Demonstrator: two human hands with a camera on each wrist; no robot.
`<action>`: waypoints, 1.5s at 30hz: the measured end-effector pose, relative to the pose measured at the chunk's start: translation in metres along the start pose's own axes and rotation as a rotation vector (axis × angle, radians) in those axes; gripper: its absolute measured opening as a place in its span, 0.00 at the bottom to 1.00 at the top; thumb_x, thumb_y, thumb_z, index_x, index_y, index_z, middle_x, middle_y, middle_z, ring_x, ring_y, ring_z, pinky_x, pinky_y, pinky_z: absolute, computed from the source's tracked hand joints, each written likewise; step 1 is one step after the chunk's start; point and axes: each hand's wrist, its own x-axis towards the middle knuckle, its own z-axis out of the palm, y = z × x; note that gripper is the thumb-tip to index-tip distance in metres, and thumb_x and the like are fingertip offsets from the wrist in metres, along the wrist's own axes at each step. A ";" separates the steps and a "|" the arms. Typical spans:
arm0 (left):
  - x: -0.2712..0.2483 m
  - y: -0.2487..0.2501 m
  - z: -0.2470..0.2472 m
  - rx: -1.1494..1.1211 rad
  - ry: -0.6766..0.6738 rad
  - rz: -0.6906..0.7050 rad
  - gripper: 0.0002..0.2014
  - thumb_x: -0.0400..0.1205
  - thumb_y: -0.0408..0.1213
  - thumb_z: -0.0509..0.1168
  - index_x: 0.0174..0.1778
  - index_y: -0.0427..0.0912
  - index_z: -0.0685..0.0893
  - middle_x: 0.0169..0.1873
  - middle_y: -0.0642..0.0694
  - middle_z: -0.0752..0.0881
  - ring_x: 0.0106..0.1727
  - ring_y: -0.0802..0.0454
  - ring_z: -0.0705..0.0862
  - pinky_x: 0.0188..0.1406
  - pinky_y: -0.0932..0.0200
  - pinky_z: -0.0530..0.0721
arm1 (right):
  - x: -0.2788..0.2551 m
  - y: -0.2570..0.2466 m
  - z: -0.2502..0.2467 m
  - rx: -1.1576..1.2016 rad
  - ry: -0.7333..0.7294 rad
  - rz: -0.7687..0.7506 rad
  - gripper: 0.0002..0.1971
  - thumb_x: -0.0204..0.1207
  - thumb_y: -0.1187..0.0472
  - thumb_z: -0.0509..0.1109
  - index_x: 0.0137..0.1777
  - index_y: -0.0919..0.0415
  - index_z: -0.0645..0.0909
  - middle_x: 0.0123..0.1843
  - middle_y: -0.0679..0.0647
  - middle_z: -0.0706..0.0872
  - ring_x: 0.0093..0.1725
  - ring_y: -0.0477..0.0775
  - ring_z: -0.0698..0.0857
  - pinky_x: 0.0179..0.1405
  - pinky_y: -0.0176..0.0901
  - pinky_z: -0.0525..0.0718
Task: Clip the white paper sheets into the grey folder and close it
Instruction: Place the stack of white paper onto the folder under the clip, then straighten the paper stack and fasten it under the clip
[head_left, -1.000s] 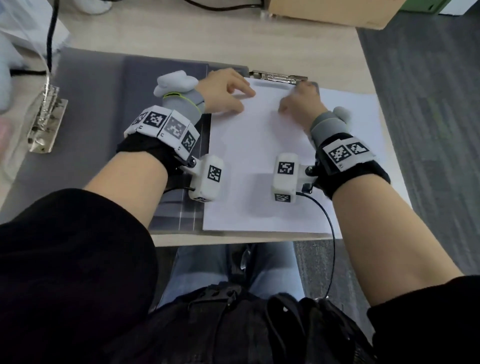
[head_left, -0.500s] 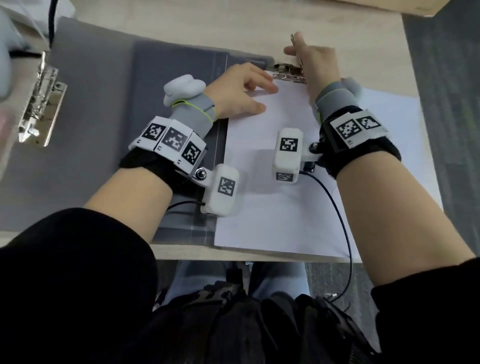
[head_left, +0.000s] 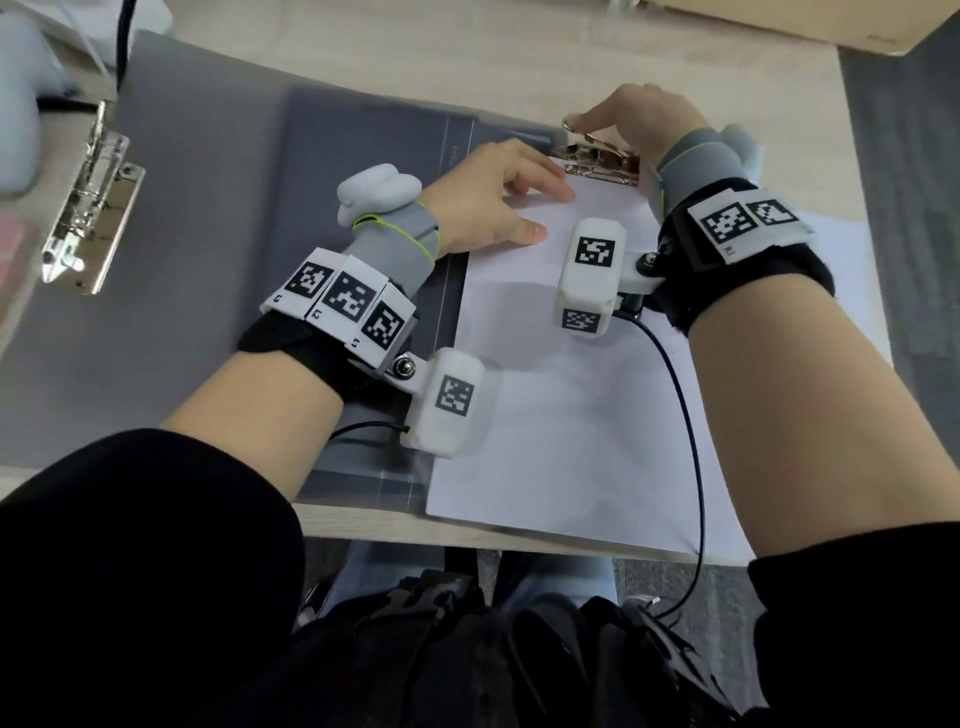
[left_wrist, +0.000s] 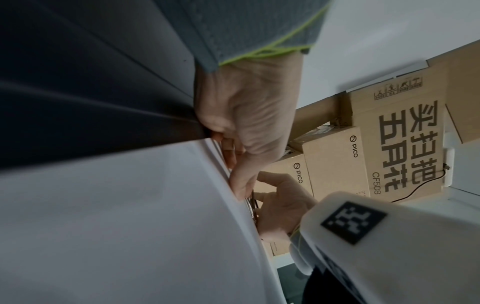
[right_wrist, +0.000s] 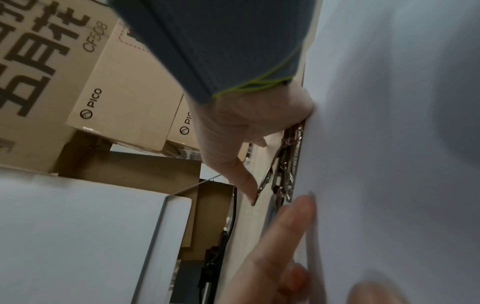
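The grey folder (head_left: 208, 208) lies open, a spare lever clip (head_left: 88, 208) at its left edge. Your left hand (head_left: 483, 202) rests with fingers relaxed on the top left corner of the white paper sheets (head_left: 561, 415), which cover the folder's right half. Your right hand (head_left: 644, 124) presses a straight index finger on the metal clip (head_left: 597, 161) at their top edge.

Desk-level close-up: the right grip (right_wrist: 241, 131), a bare hand in a grey, green-edged cuff (right_wrist: 221, 41), sets one fingertip (right_wrist: 249, 185) on the raised lever end of the metal clip (right_wrist: 285, 164) at the edge of the white paper sheets (right_wrist: 389, 144). A finger of the left grip (right_wrist: 283, 236) lies flat on the sheets, just beside the clip. Cardboard boxes (right_wrist: 124, 98) marked PICO stand beyond the desk (right_wrist: 246, 222).
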 end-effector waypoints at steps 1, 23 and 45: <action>0.000 0.000 0.000 -0.002 0.002 0.001 0.22 0.75 0.28 0.70 0.65 0.44 0.83 0.71 0.45 0.76 0.64 0.49 0.75 0.63 0.66 0.74 | -0.004 -0.005 -0.002 -0.163 0.017 -0.018 0.38 0.67 0.41 0.72 0.76 0.57 0.72 0.79 0.64 0.67 0.79 0.71 0.64 0.82 0.59 0.60; -0.004 0.010 -0.002 0.062 -0.014 -0.026 0.22 0.75 0.28 0.70 0.66 0.45 0.83 0.70 0.47 0.76 0.59 0.55 0.72 0.44 0.90 0.66 | -0.025 0.007 0.006 0.083 0.164 0.016 0.39 0.75 0.43 0.67 0.80 0.63 0.60 0.80 0.59 0.66 0.79 0.60 0.68 0.78 0.50 0.69; -0.089 0.085 0.104 0.462 -0.180 -0.055 0.30 0.79 0.45 0.66 0.77 0.55 0.66 0.84 0.52 0.54 0.85 0.47 0.44 0.83 0.45 0.45 | -0.213 0.163 -0.003 0.082 0.438 0.377 0.23 0.78 0.55 0.60 0.71 0.63 0.72 0.73 0.64 0.74 0.76 0.65 0.68 0.77 0.57 0.66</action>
